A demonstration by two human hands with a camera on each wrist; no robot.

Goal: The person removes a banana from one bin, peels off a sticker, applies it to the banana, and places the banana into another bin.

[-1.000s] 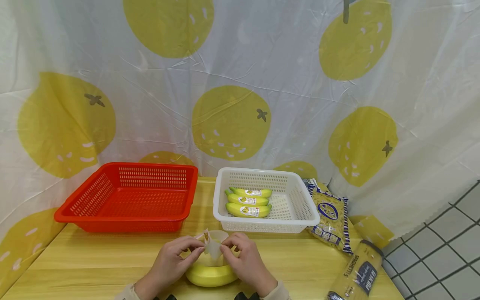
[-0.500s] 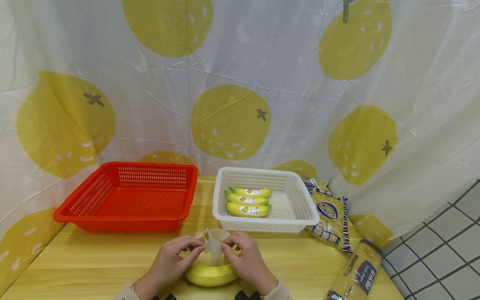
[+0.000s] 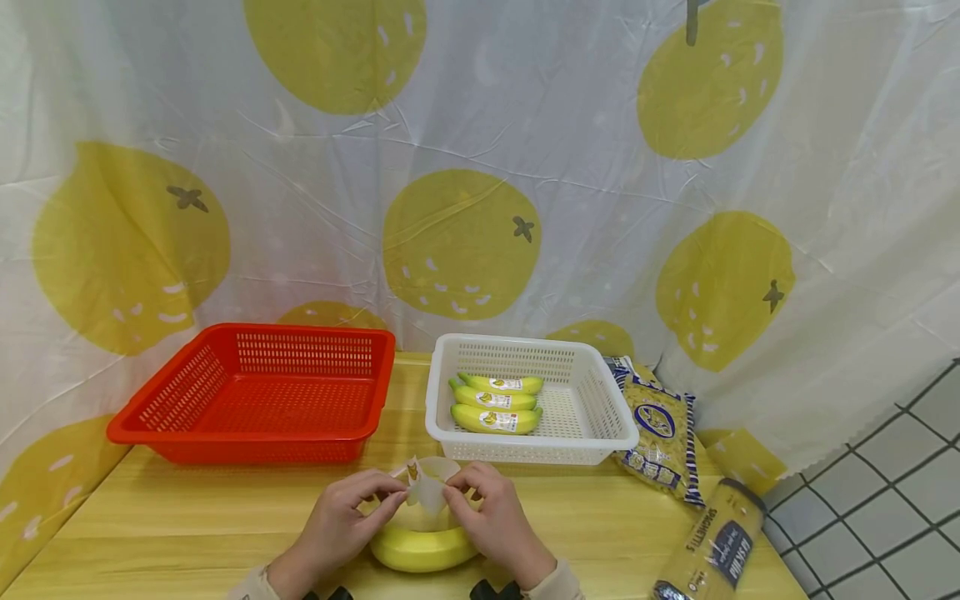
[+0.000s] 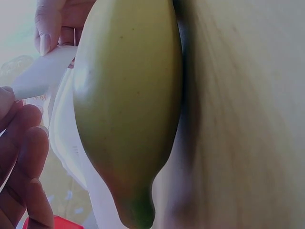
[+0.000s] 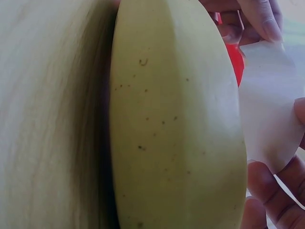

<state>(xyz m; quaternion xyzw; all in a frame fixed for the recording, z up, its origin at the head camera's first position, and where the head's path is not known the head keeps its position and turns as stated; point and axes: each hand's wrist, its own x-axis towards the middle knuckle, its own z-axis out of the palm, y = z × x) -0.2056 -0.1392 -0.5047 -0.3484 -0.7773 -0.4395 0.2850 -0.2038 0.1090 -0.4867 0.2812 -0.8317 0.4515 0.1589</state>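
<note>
A whole yellow banana [image 3: 423, 552] lies crosswise on the table close to me; its green tip shows in the left wrist view. Just beyond it, a curled white label strip [image 3: 431, 497] stands up, with a small banana picture on its left part. My left hand [image 3: 351, 515] pinches the strip's left side between thumb and forefinger. On the other side, my right hand [image 3: 489, 515] pinches it the same way. The strip's pale, unprinted face [image 5: 269, 105] is turned to the right wrist camera. Neither hand grips the banana.
A red basket [image 3: 251, 435] stands at the back left. Right of it, a white basket [image 3: 596, 443] holds several bananas with labels [image 3: 497, 419]. A pasta bag [image 3: 660, 433] and a spaghetti pack [image 3: 712, 546] lie along the right edge. A lemon-print curtain [image 3: 322, 208] hangs behind.
</note>
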